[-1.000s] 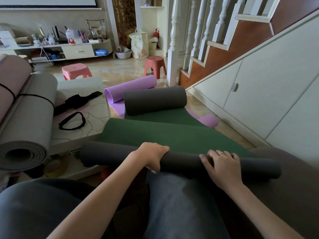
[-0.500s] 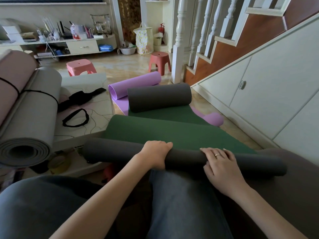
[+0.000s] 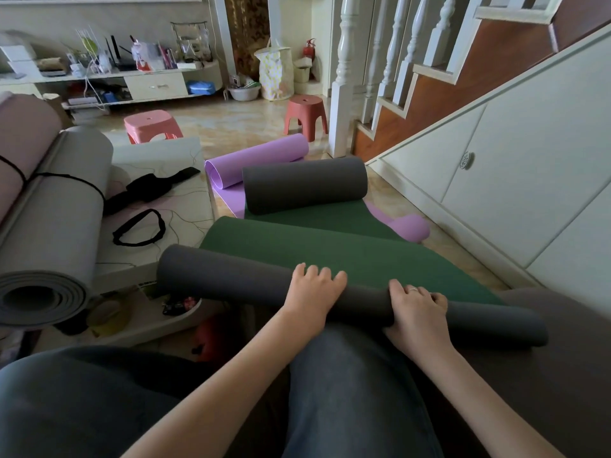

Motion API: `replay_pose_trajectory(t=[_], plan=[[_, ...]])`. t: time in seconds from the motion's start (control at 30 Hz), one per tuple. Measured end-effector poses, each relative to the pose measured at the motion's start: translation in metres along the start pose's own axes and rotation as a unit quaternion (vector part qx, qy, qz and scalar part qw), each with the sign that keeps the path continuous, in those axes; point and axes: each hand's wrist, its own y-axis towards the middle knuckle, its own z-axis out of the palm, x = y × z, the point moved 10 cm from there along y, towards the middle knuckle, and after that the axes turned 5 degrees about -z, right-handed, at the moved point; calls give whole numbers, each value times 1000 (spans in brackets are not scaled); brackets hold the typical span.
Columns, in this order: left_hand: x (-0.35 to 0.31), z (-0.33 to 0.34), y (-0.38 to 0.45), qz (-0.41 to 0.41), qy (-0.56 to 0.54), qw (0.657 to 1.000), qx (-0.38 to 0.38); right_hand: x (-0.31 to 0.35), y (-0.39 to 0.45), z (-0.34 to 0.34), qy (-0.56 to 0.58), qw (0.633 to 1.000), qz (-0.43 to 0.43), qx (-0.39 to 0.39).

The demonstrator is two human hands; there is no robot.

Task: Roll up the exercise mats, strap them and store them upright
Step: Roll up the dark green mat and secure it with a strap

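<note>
- The person sits with both knees in dark trousers [image 3: 347, 391] in the foreground; the green mat [image 3: 330, 256] runs from the lap out over the floor [image 3: 231, 123], its dark grey underside showing wherever it is rolled
- The near roll [image 3: 231, 276] of that mat lies crosswise over the thighs; the far end is a thicker dark roll [image 3: 304, 185] sitting on the green sheet out by the stairs
- The left hand [image 3: 314, 292] lies on top of the near roll with its fingers [image 3: 325, 272] curled over the far side, grasping the roll; the right hand [image 3: 418, 312] sits just beside it, its fingers wrapped over the top and its thumb down the near side, also grasping the roll; a ring [image 3: 413, 288] shows on one finger
- A purple mat [image 3: 254, 158], partly rolled, lies under and behind the green one; one purple edge sticks out on the right near the white cabinet doors [image 3: 496, 180]
- On the left, a grey rolled mat [image 3: 62, 219] and a pink rolled mat [image 3: 20, 140] lie side by side on the low surface [image 3: 172, 206], each with a black strap [image 3: 69, 177] round it; the grey one's spiral end faces the viewer
- A loose black strap loop [image 3: 139, 228] and a wider black band [image 3: 148, 188] lie on the same surface, beside the grey roll
- Two plastic stools stand further back on the floor, a pink stool [image 3: 152, 125] and a red stool [image 3: 305, 114]; a white stair post [image 3: 344, 77] rises beside the red one
</note>
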Motion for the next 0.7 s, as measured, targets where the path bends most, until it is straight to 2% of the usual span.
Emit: replay_pose_trajectory(t=[0.1,0.23,0.37,0.57,0.7], plan=[[4,-8,9,16,-48,999,18,-2,5,-5,21,1000,-7,22],[-1,-27,5,79,-42,996,30,-3,2,-13,31,997,-38,63],[-6,-30,-9,93,-74,989,90,-5,-4,-22,39,986,-89,137],[2,-16,-37,83,-221,948,215,15,-22,-35,56,928,-150,336],[3,-1,-55,67,-276,932,224,29,-32,-16,57,906,-166,386]])
